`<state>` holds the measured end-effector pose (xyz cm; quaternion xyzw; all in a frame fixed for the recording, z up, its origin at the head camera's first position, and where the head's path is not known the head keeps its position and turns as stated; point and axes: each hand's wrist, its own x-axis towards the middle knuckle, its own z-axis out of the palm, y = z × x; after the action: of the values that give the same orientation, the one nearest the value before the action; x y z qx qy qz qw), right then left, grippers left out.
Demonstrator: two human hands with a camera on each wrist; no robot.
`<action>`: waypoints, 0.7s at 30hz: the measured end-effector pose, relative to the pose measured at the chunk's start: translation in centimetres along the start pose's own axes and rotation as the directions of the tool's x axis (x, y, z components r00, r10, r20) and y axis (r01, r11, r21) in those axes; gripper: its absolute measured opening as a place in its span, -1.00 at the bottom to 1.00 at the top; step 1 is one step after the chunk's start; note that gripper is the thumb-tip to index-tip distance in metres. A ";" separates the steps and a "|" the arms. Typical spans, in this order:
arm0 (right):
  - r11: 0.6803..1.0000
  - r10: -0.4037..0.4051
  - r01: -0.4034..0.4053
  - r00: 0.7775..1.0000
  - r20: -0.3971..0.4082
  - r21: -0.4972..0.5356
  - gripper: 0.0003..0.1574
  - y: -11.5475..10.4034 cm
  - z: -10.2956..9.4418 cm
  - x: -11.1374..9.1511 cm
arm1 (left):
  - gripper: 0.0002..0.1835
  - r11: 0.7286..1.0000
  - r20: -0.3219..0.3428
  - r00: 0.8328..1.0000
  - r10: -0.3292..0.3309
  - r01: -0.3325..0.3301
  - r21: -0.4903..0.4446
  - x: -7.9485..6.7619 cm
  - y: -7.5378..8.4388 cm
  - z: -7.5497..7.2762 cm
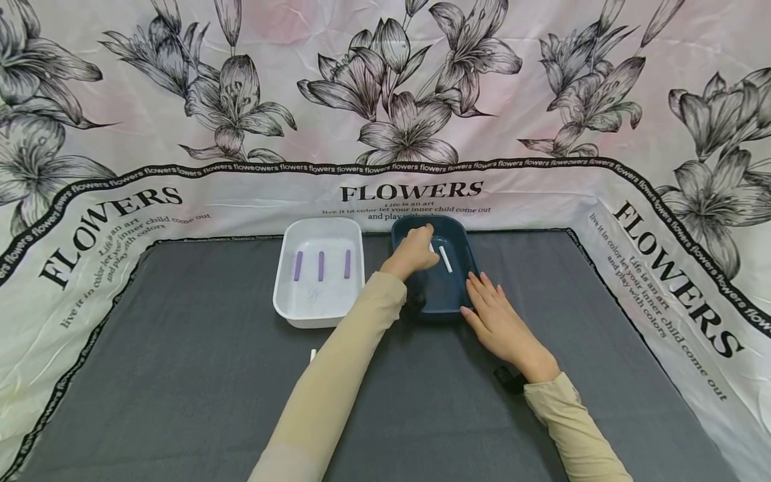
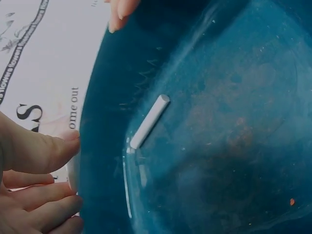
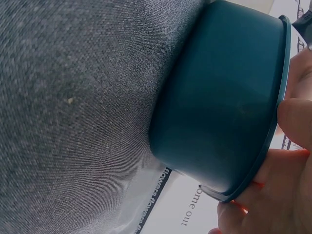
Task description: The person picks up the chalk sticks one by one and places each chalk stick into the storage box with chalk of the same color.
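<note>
My left hand (image 1: pixel 414 253) reaches over the dark blue tray (image 1: pixel 442 304) and pinches a white chalk stick (image 2: pixel 72 176) between thumb and fingers. Another white chalk stick (image 1: pixel 446 260) lies on the tray floor, also plain in the left wrist view. At the tray's near right corner, my right hand (image 1: pixel 498 321) rests with extended fingers against the rim; in the right wrist view its thumb (image 3: pixel 295 122) touches the rim. To the left stands a white tray (image 1: pixel 319 309) holding a purple chalk stick (image 1: pixel 298 266), a second (image 1: pixel 321 266) and a third (image 1: pixel 347 264).
Partly hidden by my left sleeve, a white chalk stick (image 1: pixel 312 355) lies on the grey cloth (image 1: pixel 199 361) in front of the white tray. A flower-printed cloth (image 1: pixel 253 194) borders the grey area at the back and sides.
</note>
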<state>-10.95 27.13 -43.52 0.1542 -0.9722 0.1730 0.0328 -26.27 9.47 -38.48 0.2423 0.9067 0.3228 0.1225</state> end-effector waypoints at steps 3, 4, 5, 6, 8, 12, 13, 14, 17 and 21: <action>1.000 0.002 -0.002 1.000 0.003 -0.001 -0.21 0.1 0.1 0.0 | -0.24 1.000 -0.004 1.000 0.003 -0.003 0.009 0.0 -0.1 0.2; 1.000 0.002 -0.002 1.000 0.003 0.000 -0.21 0.1 0.1 0.0 | -0.24 1.000 -0.007 1.000 0.008 -0.008 0.012 0.0 -0.1 0.3; 1.000 0.002 -0.002 1.000 0.002 -0.001 -0.21 0.1 0.1 0.0 | -0.24 1.000 -0.014 1.000 0.012 -0.011 0.018 0.0 -0.1 0.3; 1.000 0.001 -0.001 1.000 0.002 -0.001 -0.21 0.1 0.1 0.0 | -0.24 1.000 -0.017 1.000 0.014 -0.013 0.020 0.0 -0.2 0.4; 1.000 0.001 -0.001 1.000 0.002 0.000 -0.21 0.1 0.2 0.0 | -0.24 1.000 -0.026 0.999 0.019 -0.018 0.024 0.1 -0.2 0.6; 1.000 -0.002 0.002 1.000 -0.003 -0.004 -0.21 0.2 0.3 0.0 | -0.26 0.999 -0.022 1.000 0.021 -0.020 0.044 0.4 -0.5 1.0; 1.000 -0.003 0.003 1.000 -0.005 -0.004 -0.21 0.2 0.3 0.0 | -0.26 0.999 -0.017 1.000 0.019 -0.018 0.050 0.5 -0.6 1.2; 1.000 -0.004 0.004 1.000 -0.007 -0.006 -0.21 0.2 0.3 0.0 | -0.26 0.998 -0.010 1.000 0.017 -0.016 0.054 0.6 -0.7 1.3; 1.000 -0.006 0.006 1.000 -0.011 -0.011 -0.21 0.3 0.4 0.0 | -0.27 0.998 0.006 1.000 0.007 -0.007 0.066 0.9 -0.9 1.7; 1.000 -0.004 0.004 1.000 -0.013 -0.014 -0.21 0.3 0.5 -0.1 | -0.29 0.997 0.015 1.000 -0.009 0.007 0.074 1.1 -1.2 2.3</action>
<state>-11.00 27.27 -44.09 0.1547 -0.9729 0.1670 0.0405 -26.77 10.43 -41.03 0.2455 0.9181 0.2865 0.1216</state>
